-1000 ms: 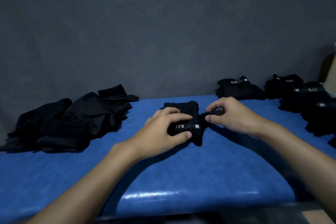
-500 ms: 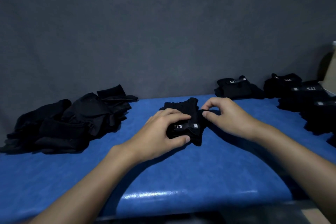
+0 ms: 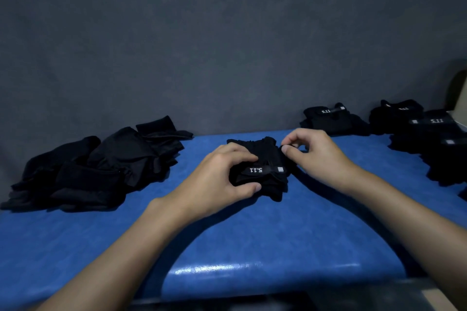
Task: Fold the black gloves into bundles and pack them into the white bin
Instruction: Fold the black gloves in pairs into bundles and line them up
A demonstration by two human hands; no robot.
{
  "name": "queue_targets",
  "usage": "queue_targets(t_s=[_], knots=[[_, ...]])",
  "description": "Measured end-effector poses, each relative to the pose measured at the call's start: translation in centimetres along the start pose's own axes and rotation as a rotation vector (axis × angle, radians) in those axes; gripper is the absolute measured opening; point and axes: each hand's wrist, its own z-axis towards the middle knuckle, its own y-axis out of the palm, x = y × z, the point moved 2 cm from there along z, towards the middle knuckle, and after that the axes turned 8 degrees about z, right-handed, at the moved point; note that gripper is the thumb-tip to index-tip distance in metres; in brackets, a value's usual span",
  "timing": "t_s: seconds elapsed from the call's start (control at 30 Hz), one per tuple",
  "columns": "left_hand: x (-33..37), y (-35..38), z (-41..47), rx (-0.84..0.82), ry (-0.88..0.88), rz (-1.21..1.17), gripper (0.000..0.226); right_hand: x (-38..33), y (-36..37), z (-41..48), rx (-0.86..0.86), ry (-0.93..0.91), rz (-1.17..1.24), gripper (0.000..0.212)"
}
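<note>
Black glove bundle (image 3: 262, 159), folded, white "5.11" label showing

I see soft, dull black cloth gloves (image 3: 262, 159) lying on a smooth, shiny blue table cover (image 3: 252, 240).

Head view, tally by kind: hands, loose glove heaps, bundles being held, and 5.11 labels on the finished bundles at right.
Hands: 2, left hand, right hand
Loose glove heap: 1
Held bundle: 1
5.11 labels: 3
Total: 7
</note>
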Motion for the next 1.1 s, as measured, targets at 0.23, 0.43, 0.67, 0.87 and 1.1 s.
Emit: queue_targets(t_s=[0.23,0.43,0.67,0.87,1.1], knots=[[-0.2,-0.3,-0.4,-0.028,0.004,-0.082,0.03,0.0,0.0,-0.4,-0.078,0.067,0.038,0.015],[-0.4,-0.1,-0.5,-0.063,0.02,-0.115,0.029,0.4,-0.4,-0.6,-0.106,0.126,-0.055,0.013],[-1.5,0.0,0.5,0.059,-0.192,-0.113,0.025,0.3,0.1,-0.4,-0.077,0.088,-0.063,0.032],[-2.9,1.3,0.4,-0.09,-0.295,0.035,0.045,0.9,1.1,-0.4,-0.162,0.074,-0.121,0.038],[-2.1,1.0,0.5,-0.092,-0.277,0.092,0.051,0.9,0.9,-0.4,-0.151,0.029,-0.075,0.031]])
